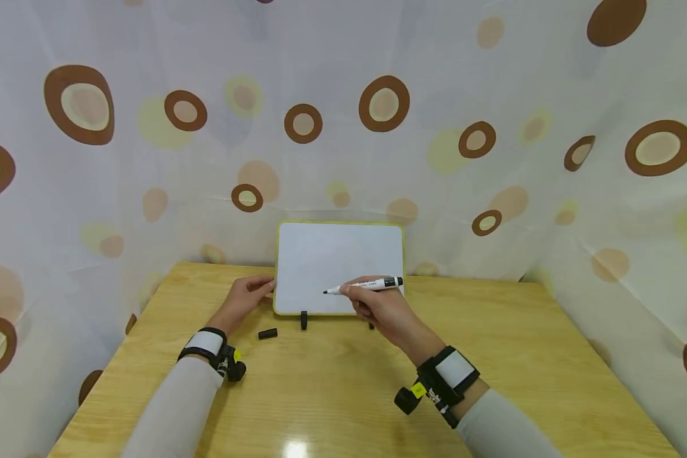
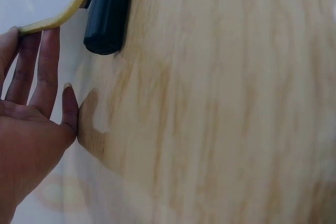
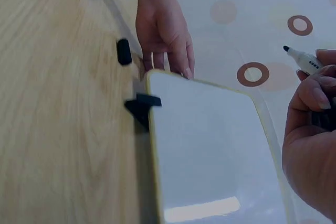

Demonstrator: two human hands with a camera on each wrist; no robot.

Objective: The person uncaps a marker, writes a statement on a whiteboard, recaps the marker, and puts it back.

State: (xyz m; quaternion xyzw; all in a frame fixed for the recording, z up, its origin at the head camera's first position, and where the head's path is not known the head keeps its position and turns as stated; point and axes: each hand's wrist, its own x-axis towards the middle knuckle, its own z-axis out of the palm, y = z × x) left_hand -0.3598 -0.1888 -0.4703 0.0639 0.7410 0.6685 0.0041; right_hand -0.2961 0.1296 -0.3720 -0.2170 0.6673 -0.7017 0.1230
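A blank whiteboard (image 1: pixel 332 254) with a thin yellow frame stands tilted back on small black feet (image 1: pixel 304 320). My left hand (image 1: pixel 246 299) pinches its left edge, thumb at the front rim and fingers behind, as the left wrist view shows near the corner of the yellow frame (image 2: pixel 47 23). In my right hand (image 1: pixel 383 312) is a white marker (image 1: pixel 372 285), held like a pen in front of the board. Its bare black tip points left, toward the board's middle. The black marker cap (image 1: pixel 268 333) lies on the table between my left hand and the near foot.
The light wooden table (image 1: pixel 320 394) runs back to a curtain (image 1: pixel 332 165) with brown rings and pale dots, close behind the board. Wrist straps with small cameras (image 1: pixel 406 401) sit on both forearms. Light glares on the table's front part.
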